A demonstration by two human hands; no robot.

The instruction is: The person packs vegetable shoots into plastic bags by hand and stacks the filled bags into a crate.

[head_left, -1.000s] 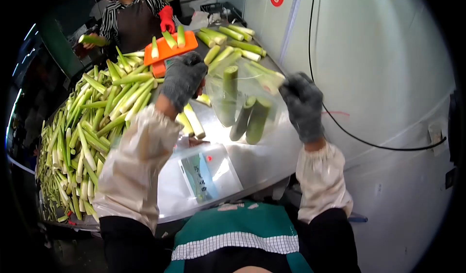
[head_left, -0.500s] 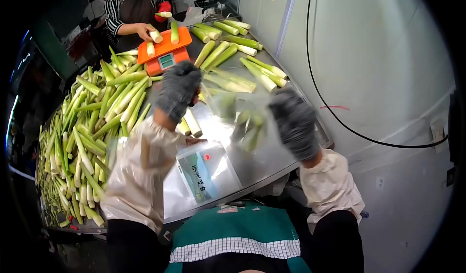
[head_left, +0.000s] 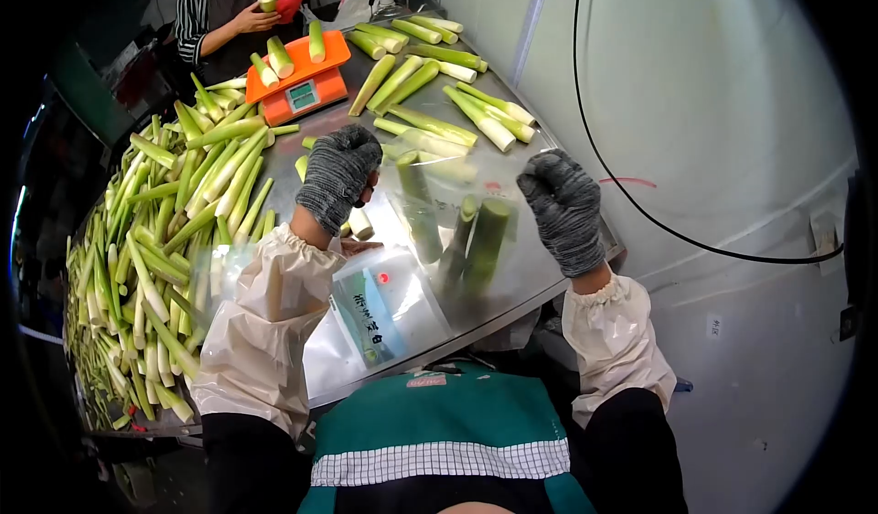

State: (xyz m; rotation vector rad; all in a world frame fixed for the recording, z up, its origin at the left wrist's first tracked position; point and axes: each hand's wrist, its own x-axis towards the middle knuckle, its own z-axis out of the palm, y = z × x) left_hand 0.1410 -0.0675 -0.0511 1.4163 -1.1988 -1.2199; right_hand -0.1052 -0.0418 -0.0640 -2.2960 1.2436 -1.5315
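My left hand (head_left: 340, 174), in a grey knit glove, is closed at the upper left of a clear plastic bag (head_left: 514, 226). On the other side my right hand (head_left: 562, 210), gloved alike, is also closed at the bag's edge. The bag hangs between them over the metal table, with a few thick green water bamboo shoots (head_left: 485, 249) at its bottom. Below my left hand lies a stack of flat printed bags (head_left: 368, 317). My fingertips are mostly hidden by the curled gloves.
A large heap of water bamboo shoots (head_left: 183, 240) covers the table's left side. Sorted shoots (head_left: 393, 84) lie along the back. Beyond stands an orange scale (head_left: 315, 96) bearing three shoots; a co-worker's hand (head_left: 254, 18) holds another. A wall (head_left: 713, 130) with a black cable borders the right.
The bag and its shoots, blurred by motion before, now hang more steadily. My right hand is slightly higher. The co-worker has left a shoot on the scale and drawn back their hand.
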